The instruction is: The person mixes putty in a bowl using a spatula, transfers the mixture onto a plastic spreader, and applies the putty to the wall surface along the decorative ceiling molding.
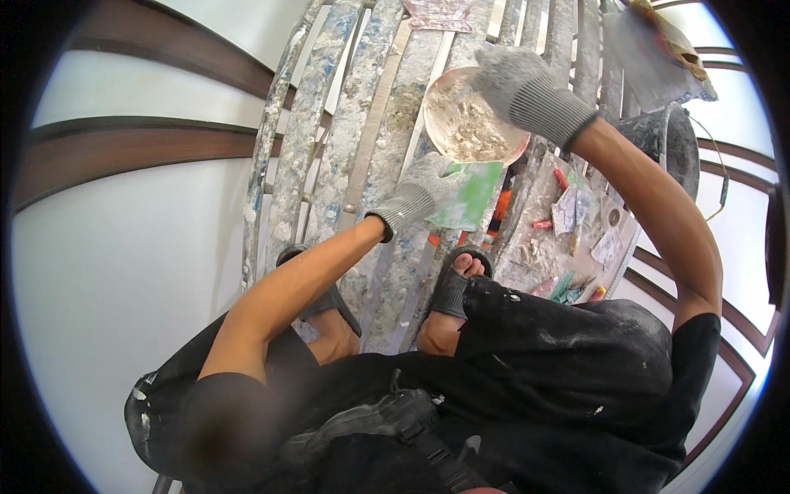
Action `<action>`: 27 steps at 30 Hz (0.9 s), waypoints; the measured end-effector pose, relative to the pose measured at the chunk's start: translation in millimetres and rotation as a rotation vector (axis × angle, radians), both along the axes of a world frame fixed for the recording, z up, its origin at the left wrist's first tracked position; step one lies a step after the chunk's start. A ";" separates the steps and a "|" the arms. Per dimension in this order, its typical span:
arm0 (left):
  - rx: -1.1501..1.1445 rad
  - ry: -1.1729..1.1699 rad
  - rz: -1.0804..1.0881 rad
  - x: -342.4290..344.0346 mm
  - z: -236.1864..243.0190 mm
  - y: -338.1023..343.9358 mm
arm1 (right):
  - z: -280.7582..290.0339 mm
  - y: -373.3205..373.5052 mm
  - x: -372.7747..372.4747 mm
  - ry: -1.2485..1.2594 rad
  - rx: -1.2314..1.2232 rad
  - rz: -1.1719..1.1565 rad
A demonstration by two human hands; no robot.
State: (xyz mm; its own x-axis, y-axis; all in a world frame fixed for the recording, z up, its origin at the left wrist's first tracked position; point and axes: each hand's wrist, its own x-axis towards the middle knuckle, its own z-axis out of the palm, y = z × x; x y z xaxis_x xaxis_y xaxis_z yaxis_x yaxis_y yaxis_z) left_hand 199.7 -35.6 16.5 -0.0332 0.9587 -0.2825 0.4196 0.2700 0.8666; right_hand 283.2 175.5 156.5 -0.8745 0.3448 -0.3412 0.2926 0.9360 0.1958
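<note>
Wearing a grey knit glove, my left hand (424,193) grips a flat green plastic spreader (471,198), held just below a round tub (467,123) of pale, lumpy paste. My right hand (522,90), also gloved, is at the tub's upper right rim with its fingers curled; whatever it may hold is hidden. A reddish flat piece (436,15) lies on the paste-spattered slatted platform (329,181) beyond the tub.
A board (527,263) with scrapers and scraps lies at right, beside a dark bucket (658,148) with a wire handle. A crumpled sack (662,62) sits at upper right. My sandalled feet (444,305) are on the platform, between white walls with dark wooden trim.
</note>
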 end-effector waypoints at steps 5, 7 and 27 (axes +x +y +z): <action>0.007 -0.050 -0.002 -1.2 -4.1 1.1 | -44.9 1.5 -1.2 0.185 0.077 0.307; 0.017 0.019 -0.001 0.6 -15.9 0.5 | -85.6 0.0 10.2 0.262 0.180 0.355; 0.115 0.008 0.064 -2.4 -9.3 -16.9 | 8.7 -20.2 52.6 -0.013 -0.298 -0.245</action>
